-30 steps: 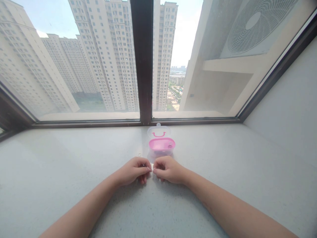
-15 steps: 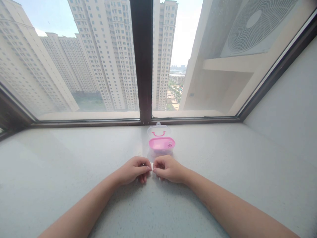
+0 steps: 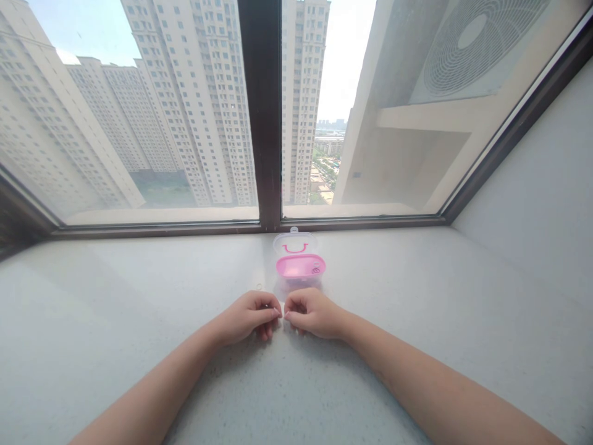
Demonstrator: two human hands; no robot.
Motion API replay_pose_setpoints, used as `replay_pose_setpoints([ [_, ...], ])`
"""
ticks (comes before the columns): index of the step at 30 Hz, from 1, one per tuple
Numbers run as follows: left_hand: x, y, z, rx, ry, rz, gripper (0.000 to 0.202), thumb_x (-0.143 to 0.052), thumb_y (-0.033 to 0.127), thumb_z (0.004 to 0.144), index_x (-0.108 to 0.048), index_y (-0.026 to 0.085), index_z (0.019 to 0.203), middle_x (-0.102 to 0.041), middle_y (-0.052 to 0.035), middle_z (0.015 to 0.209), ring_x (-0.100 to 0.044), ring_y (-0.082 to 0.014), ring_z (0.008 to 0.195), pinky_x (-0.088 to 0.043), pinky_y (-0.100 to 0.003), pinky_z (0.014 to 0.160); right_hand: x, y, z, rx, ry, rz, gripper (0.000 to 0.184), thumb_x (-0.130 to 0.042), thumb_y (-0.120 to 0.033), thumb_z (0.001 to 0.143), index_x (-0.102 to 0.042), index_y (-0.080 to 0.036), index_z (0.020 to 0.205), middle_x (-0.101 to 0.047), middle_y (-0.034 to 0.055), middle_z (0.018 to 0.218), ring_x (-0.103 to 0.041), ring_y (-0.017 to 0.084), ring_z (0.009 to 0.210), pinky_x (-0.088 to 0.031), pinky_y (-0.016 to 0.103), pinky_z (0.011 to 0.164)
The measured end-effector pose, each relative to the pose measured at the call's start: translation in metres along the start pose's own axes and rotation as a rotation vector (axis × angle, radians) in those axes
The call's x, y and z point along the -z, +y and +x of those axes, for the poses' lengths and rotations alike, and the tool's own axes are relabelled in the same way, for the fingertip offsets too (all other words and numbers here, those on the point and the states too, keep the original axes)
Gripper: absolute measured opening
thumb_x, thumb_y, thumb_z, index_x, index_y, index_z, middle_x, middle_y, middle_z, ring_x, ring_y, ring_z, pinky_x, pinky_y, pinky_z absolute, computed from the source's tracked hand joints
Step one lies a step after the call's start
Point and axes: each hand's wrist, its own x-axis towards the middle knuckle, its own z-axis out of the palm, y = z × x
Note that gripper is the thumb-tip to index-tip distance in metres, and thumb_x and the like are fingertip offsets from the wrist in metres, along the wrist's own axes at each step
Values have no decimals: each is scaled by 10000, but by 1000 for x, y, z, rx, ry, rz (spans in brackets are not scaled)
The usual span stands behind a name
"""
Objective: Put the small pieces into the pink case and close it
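My left hand [image 3: 256, 315] and my right hand [image 3: 311, 313] meet above the pale sill, thumbs and forefingers pinched, fingertips nearly touching. Whatever sits between the fingertips is too small to make out. Just beyond them stands a small pink oval box [image 3: 296, 267] with its clear lid [image 3: 296, 243] tipped back, a pink curved handle on it. Inside the box, at its right end, lie a few small ring-like things [image 3: 315, 269]. A tiny pale ring [image 3: 259, 287] rests on the sill behind my left hand.
The pale speckled sill [image 3: 115, 296] spreads to both sides. Behind the box runs a dark window frame [image 3: 269, 123] with glass panes; tall buildings and an outdoor fan unit show outside. A white wall [image 3: 532, 204] closes off the right.
The whole view has shifted slightly. Both hands keep the same pinched pose close together, and the box stays in place.
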Motion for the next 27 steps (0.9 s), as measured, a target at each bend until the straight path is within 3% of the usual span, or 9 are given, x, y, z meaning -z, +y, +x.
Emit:
replay_pose_setpoints([
  [27,-1,1,-1,1,0,9,228,-579,348,824,-586,120,818,-627,-22,673,-601,-116,520,-420,-203,483,0,0,1,-28,19,52,80,-527,-135,773,-569,-146,707,-559,-20,565,-522,82,438,-423,175,402],
])
